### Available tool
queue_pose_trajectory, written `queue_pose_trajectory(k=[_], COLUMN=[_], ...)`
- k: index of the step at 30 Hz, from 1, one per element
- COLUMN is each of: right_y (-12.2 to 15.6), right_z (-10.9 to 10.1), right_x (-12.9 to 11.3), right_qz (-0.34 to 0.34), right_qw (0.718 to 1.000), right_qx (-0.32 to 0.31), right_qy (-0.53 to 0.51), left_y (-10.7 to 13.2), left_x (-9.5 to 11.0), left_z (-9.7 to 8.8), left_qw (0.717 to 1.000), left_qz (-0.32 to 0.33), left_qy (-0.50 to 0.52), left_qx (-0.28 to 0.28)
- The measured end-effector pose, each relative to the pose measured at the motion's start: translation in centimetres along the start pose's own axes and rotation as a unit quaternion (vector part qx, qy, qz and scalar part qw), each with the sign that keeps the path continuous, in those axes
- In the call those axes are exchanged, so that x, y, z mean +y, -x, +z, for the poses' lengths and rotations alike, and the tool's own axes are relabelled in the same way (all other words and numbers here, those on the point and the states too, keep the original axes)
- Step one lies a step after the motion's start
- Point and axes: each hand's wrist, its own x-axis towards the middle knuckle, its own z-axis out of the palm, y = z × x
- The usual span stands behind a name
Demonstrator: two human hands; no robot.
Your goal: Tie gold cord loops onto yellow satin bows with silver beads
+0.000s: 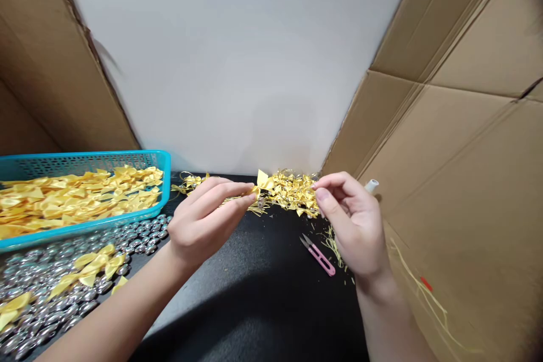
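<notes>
My left hand (201, 218) is closed in a pinch on a yellow ribbon bow (264, 180), held up above the black table (250, 305). A small silvery piece (261, 202) shows just under the bow. Level with it on the right, my right hand (354, 226) has thumb and forefinger pressed together; whatever lies between them is too small to name. Behind both hands runs a pile of yellow bows with silvery beads (292, 189). Pink thread snips (318, 255) lie on the table below my right hand, their blades pointing up and left.
A blue plastic basket (166, 181) full of yellow bows stands at the left. Silvery beads (146, 237) and some loose bows (95, 266) spread before it. Thread scraps (333, 243) lie beside the snips. Cardboard panels (462, 181) border the right, and a white wall rises behind.
</notes>
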Motion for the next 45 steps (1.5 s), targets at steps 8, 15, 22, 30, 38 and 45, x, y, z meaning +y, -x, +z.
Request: queue_pose_trajectory(k=[8,15,22,30,38,45], right_y=[-0.2,-0.3,-0.1,-0.4,0.4,1.1], right_z=[0.0,0.0,0.6,0.8,1.9,3.1], right_x=[0.2,0.1,0.6,1.1,0.9,1.4], right_qz=[0.002,0.018,0.055,0.069,0.077,0.096], right_qw=[1.000,1.000,0.993,0.990,0.991,0.987], right_qx=[0.009,-0.011,-0.077,-0.079,-0.099,-0.111], right_qy=[-0.016,-0.012,0.077,0.094,0.041,-0.058], left_y=[-0.6,-1.0,-0.7,-1.1,-0.9,-1.1], left_x=[1.0,0.8,0.7,1.0,1.5,2.3], left_z=[0.3,1.1,1.3,1.3,1.2,0.9], left_qw=[0.887,0.707,0.632,0.594,0.665,0.734], left_qz=[-0.393,-0.576,-0.609,-0.617,-0.586,-0.547], left_qy=[0.230,0.386,0.466,0.508,0.455,0.390], left_qx=[-0.077,-0.137,-0.114,-0.093,-0.085,-0.103])
